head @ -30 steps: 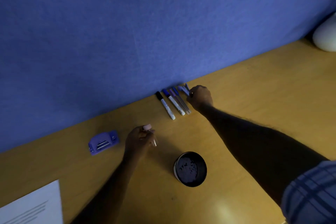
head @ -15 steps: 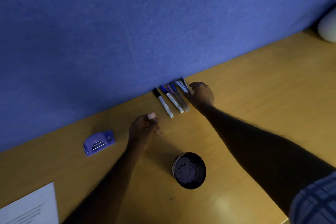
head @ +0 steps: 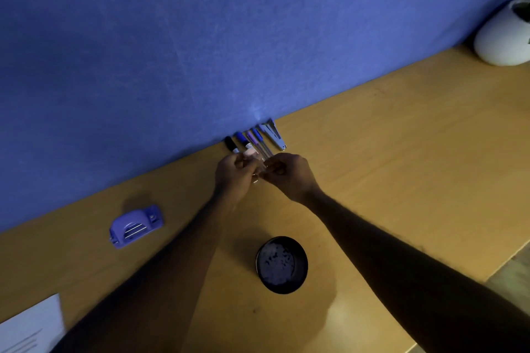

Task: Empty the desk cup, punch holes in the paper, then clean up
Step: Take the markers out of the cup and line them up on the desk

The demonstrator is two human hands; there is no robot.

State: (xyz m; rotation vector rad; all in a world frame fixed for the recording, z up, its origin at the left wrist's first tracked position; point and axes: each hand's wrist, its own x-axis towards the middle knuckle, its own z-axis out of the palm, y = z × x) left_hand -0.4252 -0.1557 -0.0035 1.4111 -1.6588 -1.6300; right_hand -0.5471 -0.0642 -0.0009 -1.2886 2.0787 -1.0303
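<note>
The left hand [head: 235,175] and right hand [head: 289,176] meet above the desk [head: 401,152], close to the foot of the blue partition [head: 200,51], and both have their fingers curled in. The left hand grips a small pink-capped item [head: 249,153], its cap poking up past the knuckles, while the right hand's fingertips pinch the item's pale lower end. How tightly the right hand holds it cannot be made out. Just behind the hands, a row of pens and markers [head: 243,139] lies against the partition, with a metal clip-like tool [head: 274,135] at its right end. The black desk cup [head: 281,264] stands upright on the near side, between the two forearms and apart from both. The purple hole punch [head: 136,226] sits well to the left, and the paper [head: 28,327] lies at the near left corner. Bare wood stretches to the right as far as a white pot [head: 502,37], and the desk's edge shows at lower right.
</note>
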